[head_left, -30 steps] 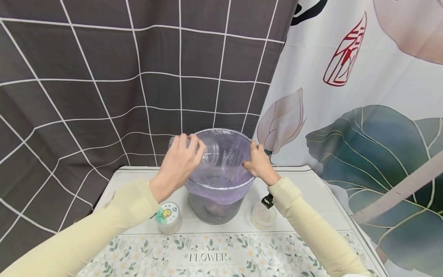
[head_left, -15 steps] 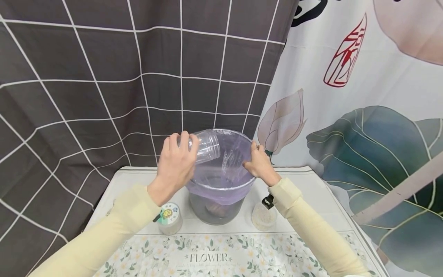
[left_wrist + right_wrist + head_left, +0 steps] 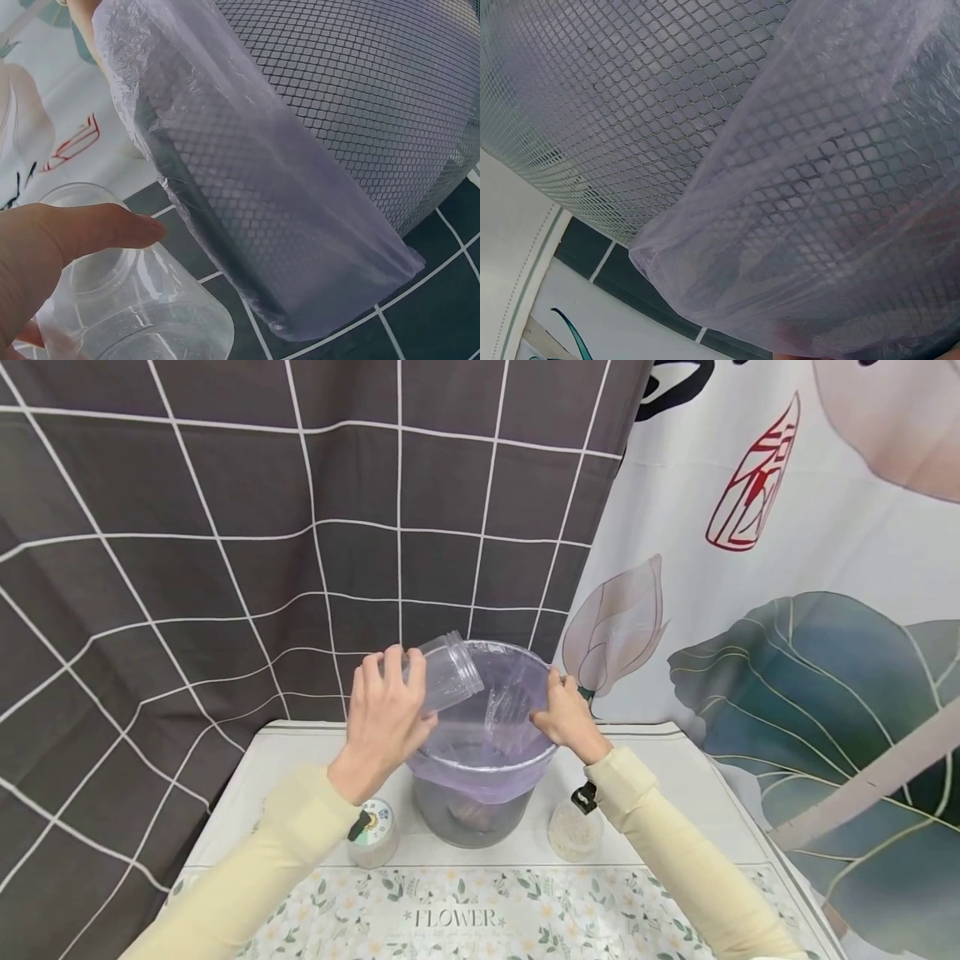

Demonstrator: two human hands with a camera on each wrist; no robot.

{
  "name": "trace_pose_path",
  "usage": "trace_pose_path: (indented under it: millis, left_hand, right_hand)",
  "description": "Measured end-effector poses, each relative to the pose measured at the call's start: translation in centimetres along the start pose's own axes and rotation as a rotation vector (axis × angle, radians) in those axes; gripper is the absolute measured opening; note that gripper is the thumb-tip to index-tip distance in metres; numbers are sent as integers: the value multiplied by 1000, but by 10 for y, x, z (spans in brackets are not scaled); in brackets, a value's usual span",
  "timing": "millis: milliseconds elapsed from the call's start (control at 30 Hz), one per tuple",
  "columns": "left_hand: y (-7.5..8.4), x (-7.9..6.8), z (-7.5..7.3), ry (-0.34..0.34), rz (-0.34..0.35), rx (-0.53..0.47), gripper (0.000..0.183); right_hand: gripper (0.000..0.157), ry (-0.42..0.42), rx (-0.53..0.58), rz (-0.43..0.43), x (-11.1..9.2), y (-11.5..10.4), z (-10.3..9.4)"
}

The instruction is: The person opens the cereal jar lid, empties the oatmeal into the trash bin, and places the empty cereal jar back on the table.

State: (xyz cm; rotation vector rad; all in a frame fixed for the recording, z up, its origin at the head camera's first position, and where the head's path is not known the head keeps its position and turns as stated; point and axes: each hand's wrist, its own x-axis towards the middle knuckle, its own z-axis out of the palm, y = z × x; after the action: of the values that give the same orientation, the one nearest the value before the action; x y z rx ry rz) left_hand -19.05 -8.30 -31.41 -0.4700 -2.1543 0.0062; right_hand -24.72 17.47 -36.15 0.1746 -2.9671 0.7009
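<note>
My left hand [image 3: 382,714] grips a clear plastic jar [image 3: 447,675] and holds it tilted at the left rim of a mesh trash bin [image 3: 472,818]. The jar's open mouth points right over the bin. In the left wrist view the thumb lies across the jar [image 3: 150,315], which looks see-through with nothing visible inside. A thin purple bin liner [image 3: 487,781] lines the bin and folds down over its rim. My right hand [image 3: 568,714] grips the bin's right rim through the liner; in the right wrist view its fingers show only faintly behind the liner [image 3: 727,277].
A small jar [image 3: 375,839] with a printed lid stands on the table left of the bin, partly behind the left cuff. Right of the bin sits a clear tub [image 3: 575,835] with pale contents. A floral mat [image 3: 450,927] covers the front; a dark checked curtain [image 3: 300,527] hangs behind.
My left hand has drawn slightly left and turned the jar, bringing more of it into sight above the bin's left rim. The right hand keeps its place on the rim.
</note>
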Motion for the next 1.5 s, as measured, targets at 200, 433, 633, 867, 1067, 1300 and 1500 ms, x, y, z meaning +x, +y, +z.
trace_pose_path:
  millis: [200, 433, 633, 867, 1067, 1300, 1500]
  left_hand:
    - [4, 0, 4, 31, -53, -48, 75]
    - [8, -3, 9, 27, -140, -142, 80]
    - [12, -6, 12, 29, -221, -263, 85]
    - [18, -9, 15, 24, -347, -426, 87]
    - [22, -13, 17, -19, -465, -562, 87]
    - [22, -17, 19, -54, -600, -700, 85]
    - [24, -19, 19, -119, -685, -776, 89]
  right_hand:
    - [91, 3, -2, 3, 1, 2, -2]
    - [91, -4, 12, 24, 3, 3, -1]
    - [90, -1, 5, 13, 3, 3, -1]
    - [89, -6, 6, 1, 2, 3, 0]
    - [90, 4, 16, -6, 0, 3, 1]
    - [91, -2, 7, -2, 0, 1, 1]
    - [90, 3, 11, -13, 0, 2, 1]
